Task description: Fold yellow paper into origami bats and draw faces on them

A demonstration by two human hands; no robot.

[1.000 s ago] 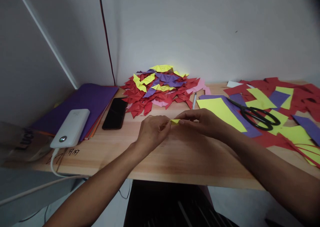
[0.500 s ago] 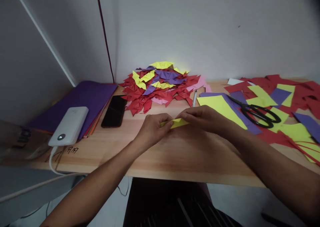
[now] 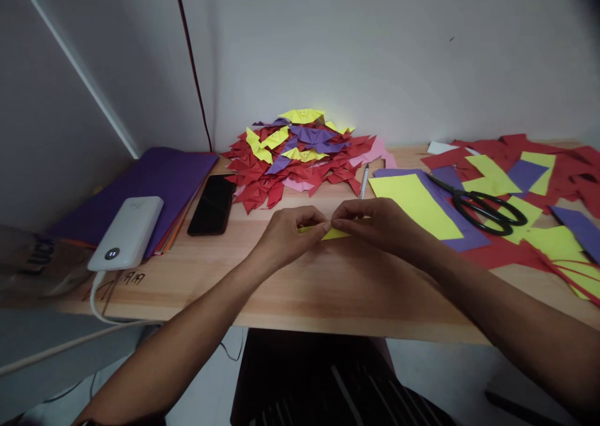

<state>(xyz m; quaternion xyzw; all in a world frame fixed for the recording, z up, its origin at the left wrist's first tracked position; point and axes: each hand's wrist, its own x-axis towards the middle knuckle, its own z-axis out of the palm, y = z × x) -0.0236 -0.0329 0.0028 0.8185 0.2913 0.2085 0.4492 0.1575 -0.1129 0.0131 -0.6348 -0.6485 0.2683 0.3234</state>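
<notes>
Yellow paper [image 3: 334, 234] is pinched by both hands, left hand [image 3: 290, 233] on its left end, right hand [image 3: 384, 224] on its right. Thumbs and fingertips are nearly met at its middle. Most of it is covered by fingers (folds can't be read from here). It is held over the middle of the table [image 3: 300, 295]; whether the wood is touched can't be made out.

Just beyond the hands, a pen [image 3: 364, 181] is seen, tip pointed far. Far side, against the wall [image 3: 375, 51]: a pile [image 3: 321, 177] of folded paper, mostly red, topped by purple and yellow pieces, some marked with small faces.

Right of the hands, a yellow sheet [image 3: 415, 204] is laid on a purple one [image 3: 471, 237]. Scissors [image 3: 490, 212] are rested partly on that, handles toward the right. Far right is covered by red, yellow and purple scraps [image 3: 572, 185].

Left: a phone [image 3: 210, 205] is laid face up. Farther left, a power bank [image 3: 126, 232] is set on purple sheets [image 3: 162, 176], with a white cable [image 3: 97, 301] plugged into its near end.
</notes>
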